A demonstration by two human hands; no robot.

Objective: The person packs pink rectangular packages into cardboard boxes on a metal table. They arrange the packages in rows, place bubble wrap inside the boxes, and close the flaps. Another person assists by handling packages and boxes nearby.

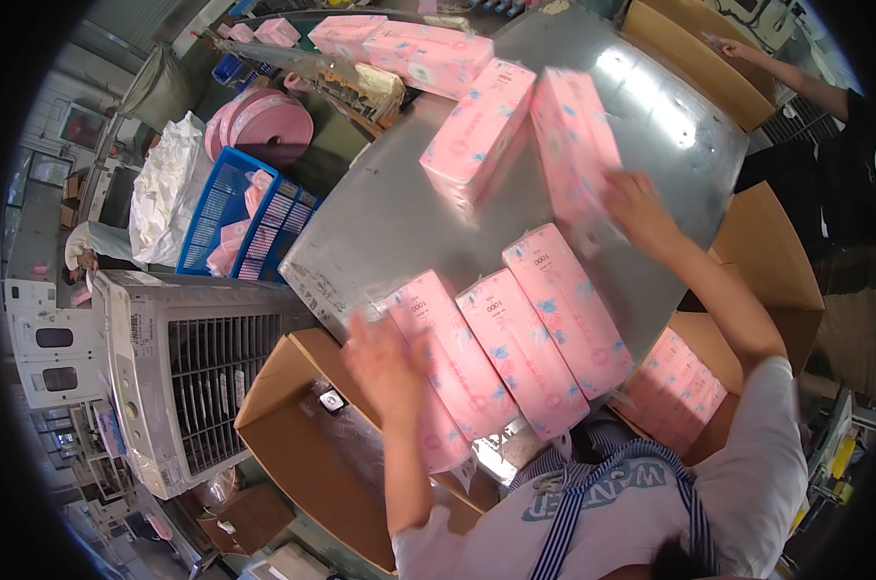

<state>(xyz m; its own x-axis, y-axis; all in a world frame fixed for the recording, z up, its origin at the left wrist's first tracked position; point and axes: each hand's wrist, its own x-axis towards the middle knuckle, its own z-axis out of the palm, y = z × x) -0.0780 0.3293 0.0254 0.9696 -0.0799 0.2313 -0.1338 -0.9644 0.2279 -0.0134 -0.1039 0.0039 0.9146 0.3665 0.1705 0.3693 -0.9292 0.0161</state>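
On the tabletop (399,222), three pink packs (515,338) were gathered at the near edge under the spread left hand (385,362), another pack (573,159) was touched by the spread right hand (639,208), and several were left unpacked beyond the boxes (293,435).

The person's left hand (385,362) sits in the lower middle of the frame, slightly left of centre. Its forearm rises almost straight up from the lower edge, bare to the elbow region, and the wrist is nearly in line with it. The hand is blurred; the fingers spread open and point toward the upper left, palm facing down.

The right hand (639,208) reaches much farther, into the upper right of centre. Its arm runs diagonally from the white-sleeved shoulder at the lower right, up and leftward, nearly fully extended. The wrist bends a little, the palm faces down and the fingers stretch flat toward the upper left, held loosely together.
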